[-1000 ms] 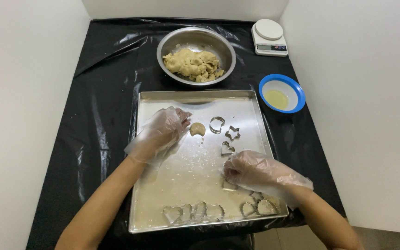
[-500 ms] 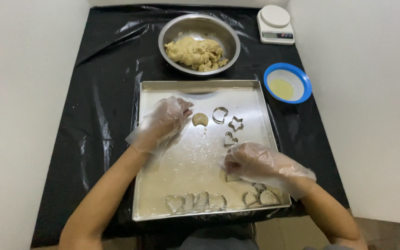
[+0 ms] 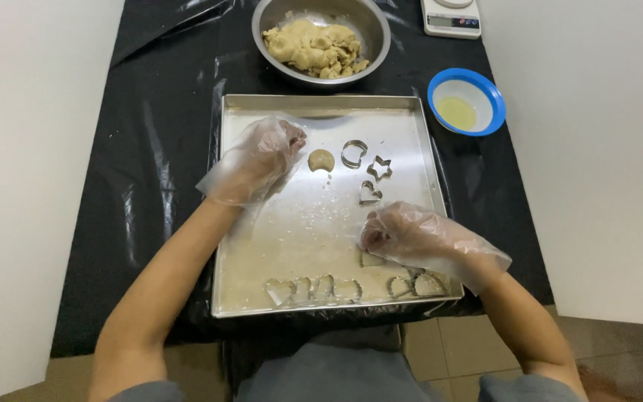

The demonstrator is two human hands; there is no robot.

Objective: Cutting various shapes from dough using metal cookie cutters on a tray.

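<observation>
Both my hands wear clear plastic gloves and rest over a square metal tray point(image 3: 228, 223). My left hand point(image 3: 258, 160) is curled at the tray's far left, its fingertips just beside a small round dough piece point(image 3: 321, 160). My right hand point(image 3: 411, 234) is bunched at the near right, fingers pressing down on a pale dough piece point(image 3: 372, 259). Between the hands lie a crescent cutter point(image 3: 353, 153), a star cutter point(image 3: 379, 169) and a heart cutter point(image 3: 370, 193). A row of cut dough shapes point(image 3: 314, 289) lines the near edge.
A steel bowl point(image 3: 370, 22) of dough stands beyond the tray. A blue bowl point(image 3: 494, 97) with yellowish liquid sits at the far right, a white scale point(image 3: 452, 16) behind it. Black plastic sheet point(image 3: 150, 149) covers the table; white walls close in on both sides.
The view has drifted so the tray and bowl sit higher in frame. Both hands stay in nearly the same places on the tray; the right hand's fingers remain pressed on the dough.
</observation>
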